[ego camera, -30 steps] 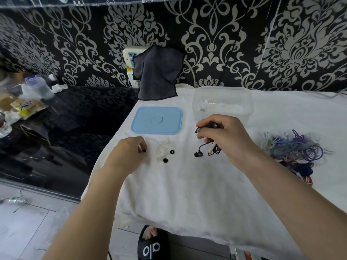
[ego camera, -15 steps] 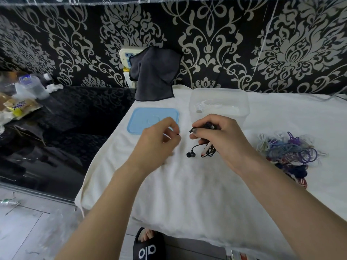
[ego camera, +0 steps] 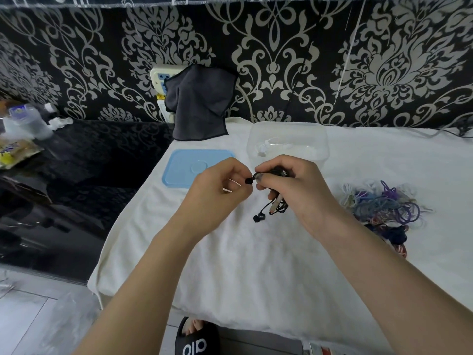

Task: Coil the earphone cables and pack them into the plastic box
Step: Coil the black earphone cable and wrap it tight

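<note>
One black earphone cable (ego camera: 275, 206) is gripped in the curled fingers of the right hand (ego camera: 294, 190) at the centre of the frame, one earbud dangling below. A small black tip is pinched by the left hand (ego camera: 220, 190), touching the cable's upper end. One clear plastic box (ego camera: 286, 139) and one blue lid (ego camera: 184, 166) are seen just above, on the white-covered surface (ego camera: 256, 265). One tangled pile of cables (ego camera: 384, 206) lies at right.

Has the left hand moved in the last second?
Yes. The left hand went right and away from the white cloth's near-left part, past the blue lid, to meet the right hand at the black earphone.
</note>
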